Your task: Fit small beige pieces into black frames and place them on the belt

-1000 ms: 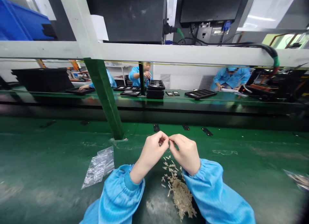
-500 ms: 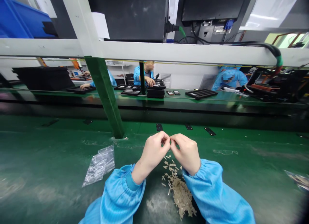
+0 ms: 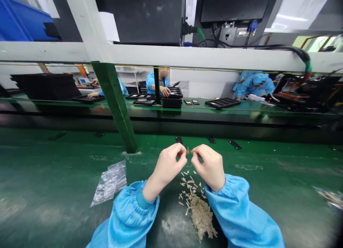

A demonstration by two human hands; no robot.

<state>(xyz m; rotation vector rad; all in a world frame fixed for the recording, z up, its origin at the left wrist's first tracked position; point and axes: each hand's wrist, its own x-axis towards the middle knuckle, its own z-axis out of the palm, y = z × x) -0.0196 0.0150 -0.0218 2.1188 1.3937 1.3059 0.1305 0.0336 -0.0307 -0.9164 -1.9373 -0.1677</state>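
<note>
My left hand [image 3: 169,165] is pinched on a tiny orange piece [image 3: 188,152] that pokes out past its fingertips; its exact kind is too small to make out. Just to the right, my right hand [image 3: 211,166] has thumb and forefinger pressed together, and whatever they hold is too small to name. A narrow gap separates the two sets of fingertips. Below them on the green bench lies a heap of small beige strips [image 3: 202,217], with several loose ones scattered toward my hands. Beyond my fingers rests a small black flat part [image 3: 179,139].
Clear plastic bags [image 3: 109,183] lie left of my forearm, near a green post [image 3: 115,107]. More black parts [image 3: 235,145] sit along the bench's far side. Across the divider, co-workers in blue work beside black trays [image 3: 223,103]. Another plastic bag [image 3: 331,198] lies far right.
My hands have drawn apart from touching fingertips to a small gap, the right one moving right. The orange piece now shows at my left fingertips.
</note>
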